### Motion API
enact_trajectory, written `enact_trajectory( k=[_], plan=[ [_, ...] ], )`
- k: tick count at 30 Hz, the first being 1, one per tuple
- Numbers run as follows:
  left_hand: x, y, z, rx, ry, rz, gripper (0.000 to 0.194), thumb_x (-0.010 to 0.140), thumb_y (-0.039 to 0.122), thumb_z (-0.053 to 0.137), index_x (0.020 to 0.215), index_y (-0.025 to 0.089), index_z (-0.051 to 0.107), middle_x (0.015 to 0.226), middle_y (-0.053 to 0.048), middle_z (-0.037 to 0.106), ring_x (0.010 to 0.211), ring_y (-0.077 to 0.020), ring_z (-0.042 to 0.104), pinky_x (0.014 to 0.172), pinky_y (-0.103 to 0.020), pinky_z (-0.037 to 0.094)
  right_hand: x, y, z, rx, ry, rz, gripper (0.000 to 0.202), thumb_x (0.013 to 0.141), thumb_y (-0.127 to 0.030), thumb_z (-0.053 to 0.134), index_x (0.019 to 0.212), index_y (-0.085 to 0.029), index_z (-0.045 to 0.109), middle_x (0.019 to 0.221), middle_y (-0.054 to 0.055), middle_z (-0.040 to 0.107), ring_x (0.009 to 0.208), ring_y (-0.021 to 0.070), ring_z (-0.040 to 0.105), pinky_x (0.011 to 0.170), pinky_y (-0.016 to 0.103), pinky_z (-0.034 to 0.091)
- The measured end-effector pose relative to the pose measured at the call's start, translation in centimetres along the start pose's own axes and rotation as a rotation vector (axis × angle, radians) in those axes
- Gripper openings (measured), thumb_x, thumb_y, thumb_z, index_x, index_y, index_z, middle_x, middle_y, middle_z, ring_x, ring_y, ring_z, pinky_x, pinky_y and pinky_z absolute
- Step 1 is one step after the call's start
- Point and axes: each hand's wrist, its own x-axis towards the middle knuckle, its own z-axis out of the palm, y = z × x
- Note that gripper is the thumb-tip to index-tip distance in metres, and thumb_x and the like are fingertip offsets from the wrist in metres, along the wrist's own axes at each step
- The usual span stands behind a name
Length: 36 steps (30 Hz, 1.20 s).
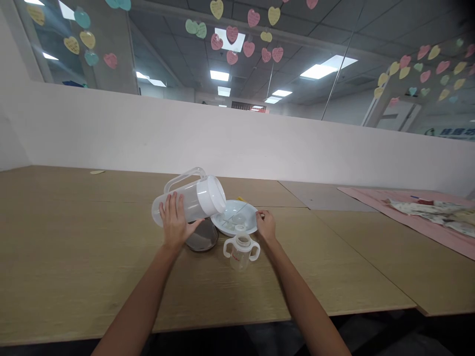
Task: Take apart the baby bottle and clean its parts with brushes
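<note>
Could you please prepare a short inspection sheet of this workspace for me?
Surface: light-brown, wood-look tabletop with visible seams.
Job's things: clear pitcher with a white lid, tilted; pale, round basin holding small clear items; clear, two-handled bottle, upright, open-topped; dark grey, shiny object, partly hidden by the pitcher.
Clutter: pink cloth bearing crumpled pale fabric, right.
Hands: left hand holds the pitcher; right hand at the basin's rim, grip unclear.
Cables: nothing seen.
Surroundings: white wall; heart-shaped paper notes above.
</note>
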Motion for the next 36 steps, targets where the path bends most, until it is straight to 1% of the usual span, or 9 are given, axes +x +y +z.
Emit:
enact_trajectory(
  k=[9, 16, 22, 29, 33, 36],
  plan=[
    [0.03, 0.01, -0.05, -0.042, -0.021, -0.037, 0.098, 0.065, 0.063, 0.062, 0.138, 0.007, 0.029, 0.141, -0.025, 0.033, 0.132, -0.0399, 0.026, 0.108, -0.057, 0.011, 0.04, 0.13, 0.11, 0.02, 0.011, -0.01, 0.027, 0.079, -0.029, 0.042, 0.084, -0.015, 0.064, 0.088, 0.01, 0.063, 0.082, 0.0186, 0.056, 0.078, 0.028, 0.041],
    [-0.1, -0.03, 0.03, -0.029, -0.047, -0.021, 0.097, 0.066, 0.065, 0.059, 0.138, 0.006, 0.028, 0.141, -0.025, 0.033, 0.133, -0.0395, 0.024, 0.108, -0.057, 0.011, -0.03, -0.05, -0.02, 0.001, -0.009, -0.003, 0.031, 0.08, -0.03, 0.039, 0.086, -0.013, 0.064, 0.09, 0.012, 0.063, 0.082, 0.0199, 0.057, 0.078, 0.03, 0.041],
    [-0.21, -0.05, 0.15, -0.026, -0.043, -0.049, 0.099, 0.066, 0.064, 0.059, 0.138, 0.004, 0.028, 0.14, -0.027, 0.032, 0.133, -0.0404, 0.025, 0.108, -0.057, 0.011, -0.07, -0.14, -0.12, -0.005, -0.01, -0.016, 0.03, 0.08, -0.03, 0.039, 0.085, -0.014, 0.064, 0.091, 0.012, 0.063, 0.086, 0.0205, 0.056, 0.079, 0.03, 0.041],
    [-0.23, -0.15, 0.25, -0.028, -0.032, -0.064, 0.099, 0.066, 0.063, 0.06, 0.138, 0.004, 0.026, 0.14, -0.028, 0.032, 0.133, -0.0404, 0.023, 0.108, -0.057, 0.01, -0.08, -0.13, -0.15, -0.011, -0.022, -0.004, 0.03, 0.08, -0.03, 0.04, 0.084, -0.013, 0.064, 0.09, 0.012, 0.062, 0.082, 0.0196, 0.057, 0.078, 0.029, 0.041],
    [-0.12, 0.12, 0.16, -0.038, -0.036, -0.1, 0.1, 0.066, 0.065, 0.059, 0.138, 0.005, 0.026, 0.14, -0.028, 0.031, 0.133, -0.0407, 0.023, 0.108, -0.057, 0.011, -0.12, -0.22, -0.18, -0.014, -0.021, -0.004, 0.03, 0.08, -0.03, 0.04, 0.084, -0.014, 0.064, 0.09, 0.011, 0.063, 0.081, 0.0192, 0.057, 0.078, 0.029, 0.042],
    [0.15, 0.53, -0.17, -0.071, -0.025, -0.142, 0.105, 0.063, 0.066, 0.061, 0.139, 0.005, 0.022, 0.14, -0.027, 0.031, 0.133, -0.0404, 0.024, 0.108, -0.056, 0.012, -0.16, -0.35, -0.22, -0.023, -0.022, 0.001, 0.029, 0.08, -0.03, 0.04, 0.083, -0.014, 0.064, 0.09, 0.011, 0.063, 0.083, 0.0195, 0.057, 0.079, 0.029, 0.041]
  ],
)
